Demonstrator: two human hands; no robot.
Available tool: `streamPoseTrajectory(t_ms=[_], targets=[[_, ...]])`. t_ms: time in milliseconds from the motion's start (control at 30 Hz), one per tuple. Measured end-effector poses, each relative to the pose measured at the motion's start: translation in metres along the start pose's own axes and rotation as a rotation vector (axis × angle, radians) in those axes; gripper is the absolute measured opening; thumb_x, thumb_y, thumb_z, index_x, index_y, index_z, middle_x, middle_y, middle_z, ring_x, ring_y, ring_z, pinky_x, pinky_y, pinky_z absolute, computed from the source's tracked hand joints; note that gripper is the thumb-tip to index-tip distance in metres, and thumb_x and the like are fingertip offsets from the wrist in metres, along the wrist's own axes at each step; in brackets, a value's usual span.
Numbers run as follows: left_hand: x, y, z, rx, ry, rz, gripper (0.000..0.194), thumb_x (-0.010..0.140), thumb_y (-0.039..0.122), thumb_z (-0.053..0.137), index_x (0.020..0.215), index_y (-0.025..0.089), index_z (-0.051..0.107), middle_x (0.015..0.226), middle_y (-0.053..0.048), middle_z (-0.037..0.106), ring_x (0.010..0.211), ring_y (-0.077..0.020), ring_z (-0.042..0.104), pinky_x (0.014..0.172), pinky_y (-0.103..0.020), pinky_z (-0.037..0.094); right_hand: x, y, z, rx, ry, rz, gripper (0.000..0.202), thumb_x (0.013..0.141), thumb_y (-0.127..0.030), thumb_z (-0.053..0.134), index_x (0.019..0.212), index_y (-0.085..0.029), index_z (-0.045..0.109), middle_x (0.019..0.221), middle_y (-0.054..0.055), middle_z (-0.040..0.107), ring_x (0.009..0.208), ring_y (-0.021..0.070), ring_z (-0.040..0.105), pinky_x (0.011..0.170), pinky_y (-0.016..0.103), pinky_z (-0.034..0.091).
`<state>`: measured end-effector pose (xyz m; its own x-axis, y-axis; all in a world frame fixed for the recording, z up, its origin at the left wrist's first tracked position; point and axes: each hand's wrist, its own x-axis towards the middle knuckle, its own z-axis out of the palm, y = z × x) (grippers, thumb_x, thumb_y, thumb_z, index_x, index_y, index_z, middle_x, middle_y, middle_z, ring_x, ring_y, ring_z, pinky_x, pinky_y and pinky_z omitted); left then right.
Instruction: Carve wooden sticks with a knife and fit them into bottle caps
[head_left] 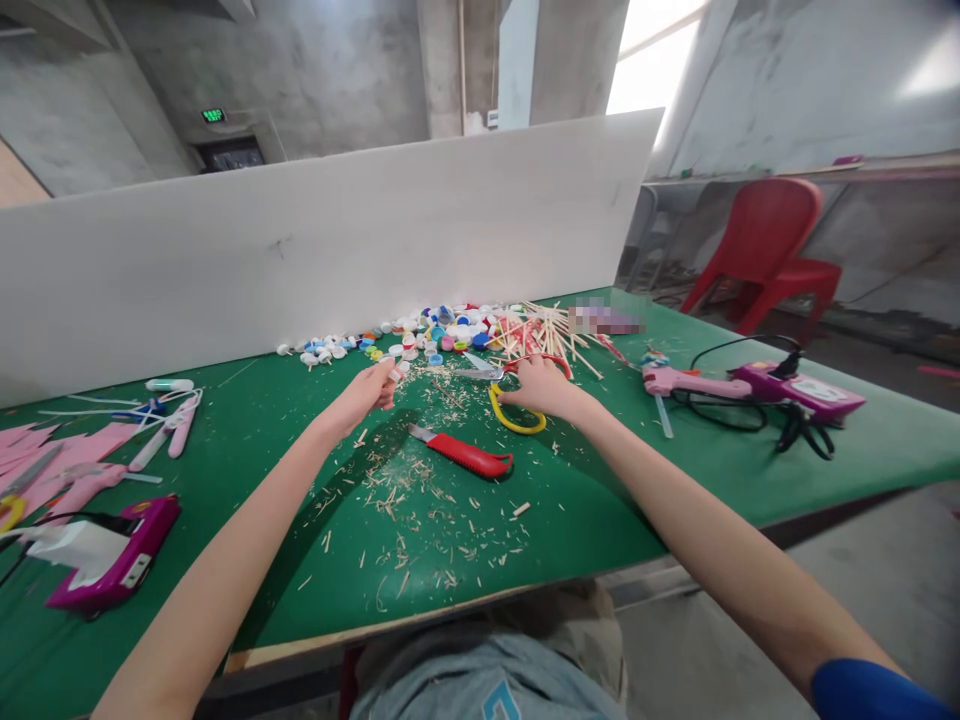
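Note:
My left hand (373, 390) is closed on a small white cap (397, 373) above the green table. My right hand (544, 386) is at the scissors, whose handles are red and yellow (517, 415); its fingers are bent over the handles, and the blades point left, spread apart. Nearer to me lies a red utility knife (469, 456), its blade end toward the upper left. Wood shavings (405, 480) are scattered around it. Beyond my hands is a pile of coloured bottle caps (450, 328), with wooden sticks (551, 330) at its right.
A pink glue gun (690, 380) and purple power strip (806, 393) with black cables are at the right. Another purple strip (124, 560), glue guns and pink sheets (82, 450) lie left. A white board (337, 250) stands along the back edge.

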<state>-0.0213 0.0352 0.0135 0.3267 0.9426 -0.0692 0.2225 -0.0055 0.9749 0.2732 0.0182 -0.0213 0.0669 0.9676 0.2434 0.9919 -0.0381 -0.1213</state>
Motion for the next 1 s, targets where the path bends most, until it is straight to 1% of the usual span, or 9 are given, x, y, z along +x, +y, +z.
streamPoseTrajectory(t_ms=[100,233,333,467,533,600,767,867,1000], targets=[[-0.001,0.000,0.001,0.086,-0.010,-0.003,0.042,0.094,0.041,0.062,0.128,0.016,0.059,0.128,-0.010,0.063,0.111,-0.0213,0.065,0.095,-0.044,0.058,-0.006,-0.006,-0.006,-0.027,0.130,-0.086,0.040,0.095,-0.043,0.062,0.127,-0.018,0.060,0.128,0.010,0.061,0.110,0.0224,0.061,0.093,0.046,0.054],[0.000,-0.003,0.003,0.251,-0.033,0.024,0.042,0.094,0.041,0.062,0.127,0.016,0.059,0.127,-0.010,0.064,0.111,-0.0210,0.065,0.094,-0.044,0.058,-0.018,-0.028,-0.023,-0.031,0.392,-0.207,0.044,0.096,-0.042,0.061,0.133,-0.019,0.057,0.139,0.012,0.054,0.125,0.0272,0.054,0.103,0.053,0.047],[-0.004,-0.006,0.008,0.409,-0.022,0.086,0.041,0.094,0.042,0.061,0.126,0.016,0.060,0.125,-0.010,0.064,0.109,-0.0204,0.065,0.093,-0.043,0.059,-0.027,-0.045,-0.029,-0.035,0.473,-0.370,0.048,0.098,-0.045,0.057,0.139,-0.020,0.054,0.144,0.013,0.051,0.132,0.0287,0.049,0.108,0.055,0.042],[-0.018,-0.006,0.023,0.628,-0.014,0.212,0.034,0.097,0.043,0.056,0.115,0.015,0.062,0.100,-0.004,0.067,0.084,-0.0137,0.065,0.078,-0.033,0.057,-0.034,-0.056,-0.021,-0.078,0.430,-0.599,0.039,0.097,-0.044,0.059,0.127,-0.018,0.061,0.128,0.010,0.062,0.121,0.0244,0.057,0.104,0.051,0.046],[-0.025,-0.005,0.031,0.724,-0.019,0.276,0.028,0.100,0.040,0.048,0.107,0.017,0.062,0.080,0.001,0.063,0.067,-0.0107,0.057,0.068,-0.028,0.050,-0.034,-0.056,-0.016,-0.104,0.410,-0.635,0.030,0.097,-0.041,0.059,0.117,-0.018,0.065,0.119,0.008,0.065,0.114,0.0223,0.060,0.100,0.049,0.049],[-0.029,-0.004,0.037,0.808,-0.008,0.348,0.025,0.101,0.036,0.042,0.104,0.020,0.061,0.073,0.002,0.059,0.065,-0.0113,0.052,0.065,-0.028,0.045,-0.034,-0.056,-0.012,-0.125,0.400,-0.633,0.026,0.097,-0.039,0.060,0.111,-0.017,0.066,0.116,0.008,0.066,0.110,0.0210,0.061,0.097,0.046,0.051],[-0.027,-0.008,0.039,1.001,0.088,0.499,0.027,0.101,0.032,0.041,0.112,0.019,0.061,0.088,-0.004,0.064,0.090,-0.0183,0.058,0.082,-0.035,0.048,-0.034,-0.058,-0.008,-0.148,0.318,-0.620,0.032,0.097,-0.042,0.061,0.114,-0.016,0.064,0.113,0.007,0.066,0.101,0.0191,0.064,0.090,0.043,0.054],[-0.022,-0.017,0.037,1.107,0.138,0.557,0.028,0.099,0.033,0.050,0.119,0.016,0.061,0.104,-0.006,0.067,0.100,-0.0191,0.062,0.093,-0.041,0.052,-0.035,-0.062,-0.004,-0.144,0.240,-0.612,0.033,0.096,-0.042,0.061,0.117,-0.016,0.064,0.112,0.007,0.066,0.096,0.0178,0.064,0.085,0.040,0.056],[-0.018,-0.029,0.037,1.230,0.148,0.598,0.035,0.095,0.040,0.060,0.121,0.016,0.062,0.117,-0.008,0.067,0.105,-0.0189,0.065,0.094,-0.043,0.057,-0.039,-0.066,-0.004,-0.136,0.157,-0.563,0.035,0.097,-0.043,0.060,0.119,-0.016,0.063,0.114,0.008,0.065,0.097,0.0180,0.064,0.084,0.040,0.056]])
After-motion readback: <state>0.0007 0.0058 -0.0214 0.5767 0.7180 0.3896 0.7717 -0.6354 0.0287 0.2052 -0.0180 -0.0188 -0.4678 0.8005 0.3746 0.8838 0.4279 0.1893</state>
